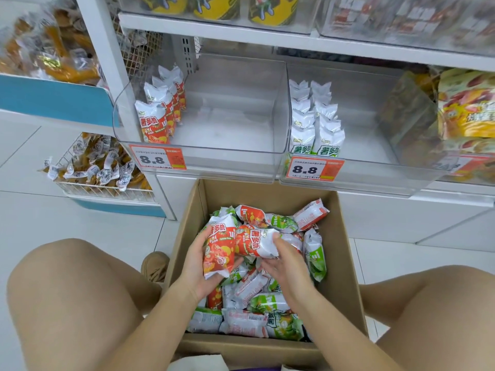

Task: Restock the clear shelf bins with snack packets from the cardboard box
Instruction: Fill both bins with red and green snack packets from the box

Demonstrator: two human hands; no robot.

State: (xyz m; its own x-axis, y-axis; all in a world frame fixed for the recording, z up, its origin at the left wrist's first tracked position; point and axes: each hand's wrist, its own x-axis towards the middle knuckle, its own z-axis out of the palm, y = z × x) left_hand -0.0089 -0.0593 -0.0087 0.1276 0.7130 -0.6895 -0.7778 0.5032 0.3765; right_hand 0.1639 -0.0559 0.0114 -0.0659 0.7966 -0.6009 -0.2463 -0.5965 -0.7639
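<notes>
An open cardboard box (345, 236) stands on the floor between my knees, filled with several red and green snack packets. Over the box, my left hand (197, 266) grips an upright red packet (219, 250). Beside it my right hand (286, 263) holds a second red packet (255, 242) lying sideways. Above the box, the left clear bin (235, 156) holds a short row of red packets (160, 108) along its left wall. The right clear bin (375, 167) holds two rows of green packets (314, 121) on its left side.
Price tags reading 8.8 (158, 158) hang on both bin fronts. A wire basket of wrapped snacks (99, 167) sits low at the left. Yellow-orange bags (466, 105) fill the bin at far right. White shelf boards run above. My bent knees flank the box.
</notes>
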